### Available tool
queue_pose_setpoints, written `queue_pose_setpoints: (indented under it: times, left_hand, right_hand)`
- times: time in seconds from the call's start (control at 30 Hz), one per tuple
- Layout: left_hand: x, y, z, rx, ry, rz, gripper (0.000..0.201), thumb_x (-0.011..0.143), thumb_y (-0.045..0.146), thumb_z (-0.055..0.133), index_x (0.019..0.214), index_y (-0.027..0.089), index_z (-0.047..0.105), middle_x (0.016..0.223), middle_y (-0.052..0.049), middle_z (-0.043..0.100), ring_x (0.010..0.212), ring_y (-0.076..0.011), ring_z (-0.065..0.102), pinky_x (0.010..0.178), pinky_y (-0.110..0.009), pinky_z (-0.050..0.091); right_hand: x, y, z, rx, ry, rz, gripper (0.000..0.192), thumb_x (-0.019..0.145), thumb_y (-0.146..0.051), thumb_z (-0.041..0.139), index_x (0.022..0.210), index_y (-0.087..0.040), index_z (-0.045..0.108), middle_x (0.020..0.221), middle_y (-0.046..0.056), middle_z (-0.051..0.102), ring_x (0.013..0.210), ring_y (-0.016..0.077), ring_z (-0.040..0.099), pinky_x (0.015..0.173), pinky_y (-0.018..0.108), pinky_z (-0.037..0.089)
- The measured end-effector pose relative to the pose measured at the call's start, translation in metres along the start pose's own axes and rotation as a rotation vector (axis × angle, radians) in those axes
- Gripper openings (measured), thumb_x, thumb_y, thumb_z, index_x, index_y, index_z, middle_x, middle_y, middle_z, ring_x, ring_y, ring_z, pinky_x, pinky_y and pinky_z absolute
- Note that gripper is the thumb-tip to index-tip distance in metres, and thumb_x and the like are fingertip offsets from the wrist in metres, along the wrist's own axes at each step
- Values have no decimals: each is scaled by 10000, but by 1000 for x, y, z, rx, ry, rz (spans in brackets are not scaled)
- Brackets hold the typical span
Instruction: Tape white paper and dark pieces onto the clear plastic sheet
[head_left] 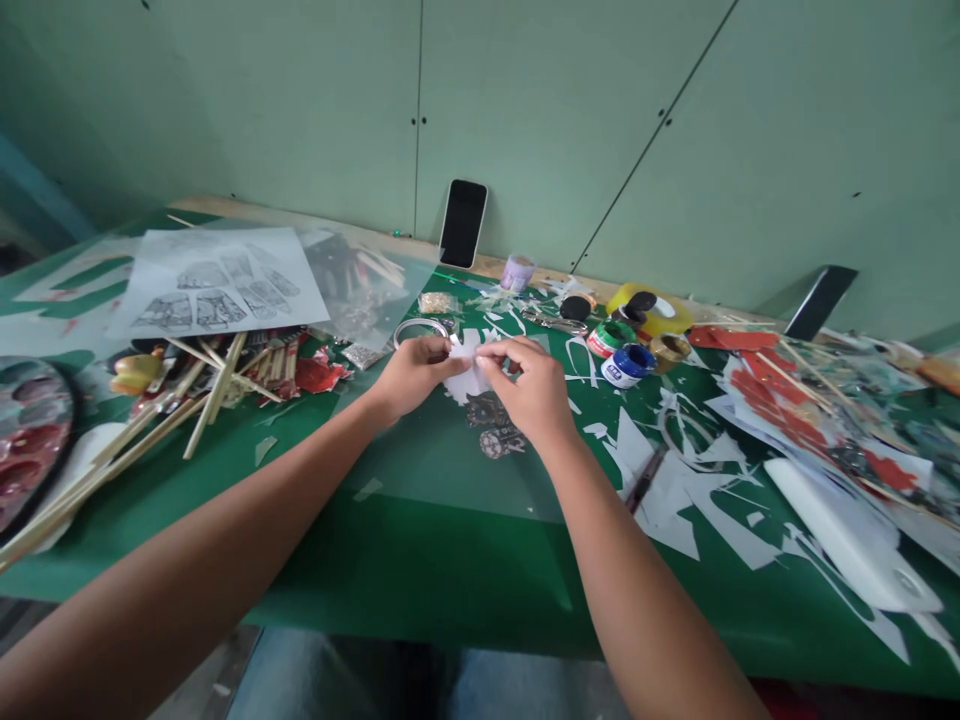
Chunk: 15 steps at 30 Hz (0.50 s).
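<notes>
Between my hands is a small white paper cut-out (pixel 466 385) with a jagged edge. My left hand (pixel 415 374) pinches its left side between thumb and fingers. From the other side my right hand (pixel 529 385) is closed at its upper right edge, fingertips pressed together on the paper. Just below, a dark printed cut-out piece (pixel 501 442) lies on a clear plastic sheet (pixel 450 485) over the green table. A roll of clear tape (pixel 420 328) sits behind my left hand.
Open paint jars (pixel 628 366) and a yellow tape roll (pixel 667 312) stand right of centre. Paper scraps (pixel 675 500) and a white glue gun-like tool (pixel 847 540) lie at right. Wooden sticks (pixel 217 400), a printed sheet (pixel 225 280) and a palette (pixel 34 440) are left. A phone (pixel 463 224) leans on the wall.
</notes>
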<state>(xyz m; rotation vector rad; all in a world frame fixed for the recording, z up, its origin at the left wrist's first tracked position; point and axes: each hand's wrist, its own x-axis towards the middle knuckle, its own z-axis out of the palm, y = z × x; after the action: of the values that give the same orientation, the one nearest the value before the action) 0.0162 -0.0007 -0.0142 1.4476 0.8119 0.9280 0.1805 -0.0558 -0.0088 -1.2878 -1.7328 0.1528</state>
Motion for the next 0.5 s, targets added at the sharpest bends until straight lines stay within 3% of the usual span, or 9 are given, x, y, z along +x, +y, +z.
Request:
queue_pose_setpoints:
  times: [0.2,0.37,0.5]
  left_hand:
    - [3,-2,0,-11,-34,36,332,617,398,792,724,139,615,686,-5,615,632,-116,550,622,-251,438]
    - [2,-3,0,31,-50,48,316,648,407,762,732,131,631,708,-25,628,658,-134,570,667,-278,455]
    - [-2,0,-1,266,-14,180,267,726,388,688,683,134,618,645,-9,572,610,-119,504,608,-259,391]
  right_hand:
    - [0,-1,1,2,-23,8,153,846,-223,577,937,-209,699,814,43,635,757,176,569,702,302,456]
    - [0,-1,1,-9,-15,36,149,869,-249,551,863,-210,695,817,47,657,731,171,571,689,301,448]
    - [1,-1,0,15,-29,49,176,878,-276,549,811,-205,696,786,47,654,707,164,566,656,288,425]
